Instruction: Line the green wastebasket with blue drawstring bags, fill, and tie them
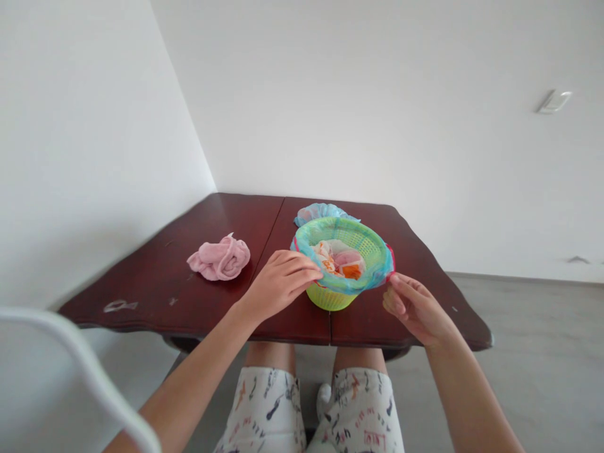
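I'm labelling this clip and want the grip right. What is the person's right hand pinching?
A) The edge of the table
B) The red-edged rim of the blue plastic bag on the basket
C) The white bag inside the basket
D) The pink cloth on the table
B. The right hand has its fingertips at the red edge of the blue plastic liner folded over the green basket.

Left hand (279, 284) palm down, fingers curled; right hand (415, 308) raised, fingertips pinched together.
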`<action>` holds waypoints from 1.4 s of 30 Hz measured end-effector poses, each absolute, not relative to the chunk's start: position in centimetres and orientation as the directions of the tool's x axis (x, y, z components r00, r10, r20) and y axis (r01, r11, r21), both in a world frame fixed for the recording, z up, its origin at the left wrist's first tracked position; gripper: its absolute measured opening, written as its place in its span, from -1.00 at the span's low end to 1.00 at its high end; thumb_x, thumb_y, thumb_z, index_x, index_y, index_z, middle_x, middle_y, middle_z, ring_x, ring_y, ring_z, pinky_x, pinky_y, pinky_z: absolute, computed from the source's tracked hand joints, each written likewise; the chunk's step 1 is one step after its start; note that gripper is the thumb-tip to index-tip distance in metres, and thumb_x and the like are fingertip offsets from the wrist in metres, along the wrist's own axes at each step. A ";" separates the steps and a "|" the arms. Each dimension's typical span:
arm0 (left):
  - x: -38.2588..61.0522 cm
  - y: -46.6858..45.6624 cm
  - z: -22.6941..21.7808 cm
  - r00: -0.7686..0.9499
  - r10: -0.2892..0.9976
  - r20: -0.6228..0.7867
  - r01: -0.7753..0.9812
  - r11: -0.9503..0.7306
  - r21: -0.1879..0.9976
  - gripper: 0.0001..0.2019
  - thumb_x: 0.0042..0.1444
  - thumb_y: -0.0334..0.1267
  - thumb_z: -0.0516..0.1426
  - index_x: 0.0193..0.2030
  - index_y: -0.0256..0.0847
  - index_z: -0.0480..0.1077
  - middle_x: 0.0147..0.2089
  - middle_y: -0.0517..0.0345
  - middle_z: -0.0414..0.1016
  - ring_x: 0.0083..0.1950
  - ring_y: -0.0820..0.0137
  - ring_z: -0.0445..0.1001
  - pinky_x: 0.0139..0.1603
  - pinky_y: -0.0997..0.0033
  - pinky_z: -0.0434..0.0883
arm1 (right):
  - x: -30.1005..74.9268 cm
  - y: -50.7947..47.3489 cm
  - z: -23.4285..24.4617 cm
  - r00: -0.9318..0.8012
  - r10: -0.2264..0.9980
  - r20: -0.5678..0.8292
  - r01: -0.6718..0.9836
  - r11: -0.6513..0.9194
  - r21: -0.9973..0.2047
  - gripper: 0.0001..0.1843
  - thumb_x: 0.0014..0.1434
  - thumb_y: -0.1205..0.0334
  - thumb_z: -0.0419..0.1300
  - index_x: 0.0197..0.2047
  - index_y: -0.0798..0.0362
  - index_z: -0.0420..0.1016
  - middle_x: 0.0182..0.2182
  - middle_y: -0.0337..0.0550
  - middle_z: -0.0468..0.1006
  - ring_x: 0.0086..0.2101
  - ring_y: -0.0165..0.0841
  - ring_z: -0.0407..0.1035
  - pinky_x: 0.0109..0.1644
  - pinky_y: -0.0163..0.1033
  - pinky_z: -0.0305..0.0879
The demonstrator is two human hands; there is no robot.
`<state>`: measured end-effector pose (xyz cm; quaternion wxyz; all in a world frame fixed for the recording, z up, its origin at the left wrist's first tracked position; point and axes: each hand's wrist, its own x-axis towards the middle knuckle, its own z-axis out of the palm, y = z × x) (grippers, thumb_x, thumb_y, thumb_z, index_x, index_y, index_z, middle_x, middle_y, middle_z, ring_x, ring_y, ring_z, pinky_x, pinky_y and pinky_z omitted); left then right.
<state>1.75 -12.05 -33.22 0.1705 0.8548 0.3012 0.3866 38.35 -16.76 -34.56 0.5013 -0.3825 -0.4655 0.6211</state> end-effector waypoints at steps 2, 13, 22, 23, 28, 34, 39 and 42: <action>1.8 -12.0 -32.8 0.494 0.676 0.546 0.307 -0.723 0.618 -0.84 0.51 -0.20 0.40 0.09 0.18 0.83 0.13 0.06 0.86 0.26 -0.03 0.67 0.55 -0.10 0.32 | 38.3 -16.8 -34.4 -0.209 0.978 -0.013 -0.255 -0.067 -0.964 -0.30 0.38 -0.30 0.59 -0.46 -0.03 0.39 -0.64 -0.30 0.30 -0.56 -0.46 0.02 -0.43 -0.21 -0.01; 3.1 -11.4 -30.3 0.344 0.722 0.600 0.291 -0.690 0.663 -0.83 0.59 -0.08 0.32 0.04 -0.06 0.72 0.02 -0.02 0.76 0.06 0.12 0.66 0.23 0.16 0.54 | 37.6 -16.4 -33.8 -0.213 0.977 0.004 -0.347 -0.072 -0.935 -0.41 0.35 -0.23 0.61 -0.43 -0.03 0.50 -0.66 -0.38 0.19 -0.57 -0.46 -0.10 -0.43 -0.20 -0.06; -0.5 -9.6 -29.4 0.196 0.592 0.782 0.684 -0.653 0.324 -0.78 0.62 -0.06 0.25 0.04 -0.10 0.67 0.08 -0.08 0.63 0.18 0.04 0.58 0.34 -0.03 0.47 | 39.8 -14.0 -34.2 -0.020 1.000 -0.013 -0.279 -0.018 -0.960 -0.55 0.27 -0.24 0.53 -0.25 -0.06 0.56 -0.61 -0.43 0.20 -0.60 -0.45 -0.01 -0.51 -0.26 0.04; -0.8 -9.5 -29.5 0.172 0.612 0.772 0.701 -0.627 0.341 -0.78 0.61 -0.04 0.26 0.03 -0.10 0.66 0.06 -0.07 0.62 0.13 0.06 0.58 0.27 0.01 0.49 | 40.1 -13.4 -34.6 0.022 1.000 -0.014 -0.245 -0.008 -0.969 -0.47 0.24 -0.32 0.55 -0.25 -0.06 0.55 -0.59 -0.40 0.28 -0.59 -0.45 0.06 -0.52 -0.27 0.04; -2.1 -9.5 -30.0 0.238 0.837 0.494 0.701 -0.500 0.509 -0.74 0.55 0.11 0.32 0.07 -0.01 0.58 -0.19 0.15 0.65 -0.20 0.19 0.58 -0.07 0.22 0.42 | 41.1 -9.6 -35.0 0.117 0.993 -0.035 -0.118 -0.021 -0.993 -0.25 0.06 -0.53 0.65 -0.23 -0.03 0.57 -0.48 -0.29 0.54 -0.59 -0.46 0.29 -0.57 -0.32 0.09; -1.8 -7.2 -30.6 0.049 0.996 0.072 0.338 -0.084 0.937 -0.47 0.38 0.36 0.39 0.15 -0.02 0.58 -0.18 0.10 0.75 -0.22 0.13 0.69 -0.11 0.22 0.48 | 40.7 -6.4 -34.6 0.141 0.990 -0.004 -0.055 0.003 -0.998 -0.35 -0.05 -0.29 0.76 -0.30 -0.01 0.58 -0.58 -0.32 0.48 -0.59 -0.44 0.28 -0.55 -0.34 0.18; 0.2 -5.0 -31.4 0.133 0.991 -0.004 0.089 -0.008 0.996 -0.40 0.32 0.35 0.45 0.13 -0.14 0.62 0.05 -0.04 0.82 -0.04 0.17 0.79 0.01 0.22 0.64 | 38.8 -6.1 -35.9 0.255 0.959 0.123 -0.084 0.149 -0.985 -0.35 -0.06 -0.33 0.73 -0.22 -0.02 0.65 -0.42 -0.22 0.66 -0.46 -0.37 0.44 -0.41 -0.28 0.43; 1.2 -4.1 -32.2 0.108 0.994 0.009 -0.048 -0.004 0.999 -0.47 0.19 0.10 0.61 0.08 -0.19 0.64 0.01 0.00 0.80 -0.08 0.29 0.75 0.03 0.28 0.65 | 38.0 -6.1 -36.8 0.323 0.931 0.170 -0.097 0.212 -0.972 -0.31 -0.05 -0.39 0.68 -0.14 -0.01 0.70 -0.38 -0.18 0.70 -0.43 -0.31 0.47 -0.39 -0.23 0.45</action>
